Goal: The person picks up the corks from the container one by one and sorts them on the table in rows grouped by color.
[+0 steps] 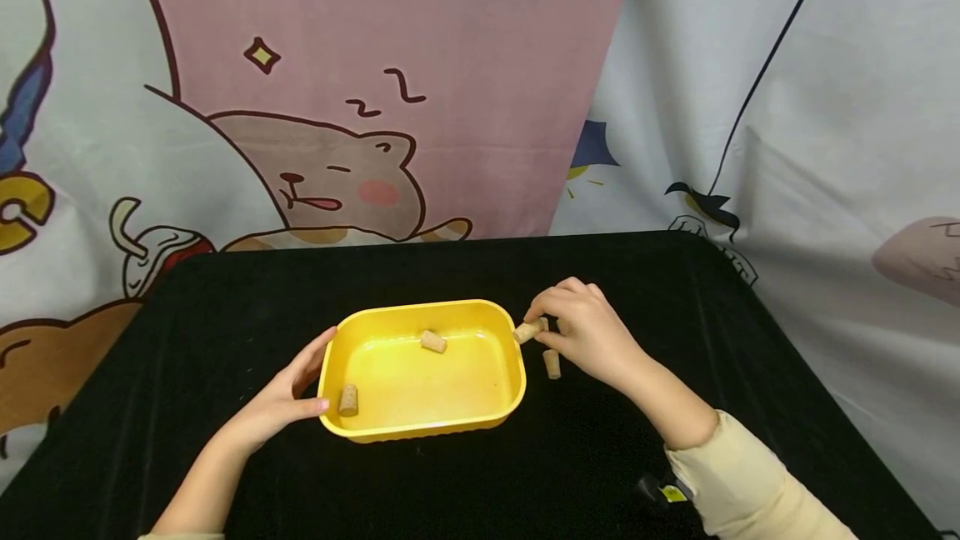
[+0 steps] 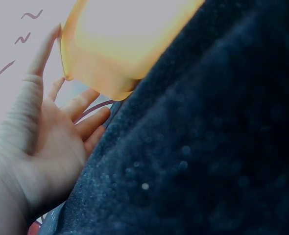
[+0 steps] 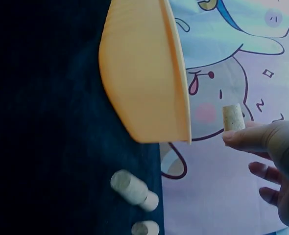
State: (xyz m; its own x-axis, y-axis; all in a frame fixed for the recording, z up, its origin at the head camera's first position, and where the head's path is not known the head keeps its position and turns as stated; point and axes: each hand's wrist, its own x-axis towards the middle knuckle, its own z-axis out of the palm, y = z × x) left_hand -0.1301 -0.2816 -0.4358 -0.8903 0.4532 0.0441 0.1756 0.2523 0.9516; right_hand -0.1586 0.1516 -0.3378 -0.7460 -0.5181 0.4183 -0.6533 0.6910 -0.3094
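A yellow plastic basin (image 1: 427,427) holds two corks, one cork (image 1: 348,400) by its left end and another cork (image 1: 432,342) toward the back. My left hand (image 1: 281,398) spans the basin's left end, thumb at the near rim and a fingertip at the far corner. In the left wrist view its fingers (image 2: 83,104) reach fairly straight along the wall. My right hand (image 1: 588,327) pinches a cork (image 3: 233,117) between thumb and fingers, close to the basin's right rim. Beneath that hand, a loose cork (image 1: 552,363) stays on the black cloth.
Black cloth (image 1: 480,490) covers the table. More corks (image 3: 129,187) lie on it right of the basin, partly hidden by my right hand in the head view. A printed curtain (image 1: 487,107) hangs behind. A small black object with a yellow-green label (image 1: 672,493) is by the right sleeve.
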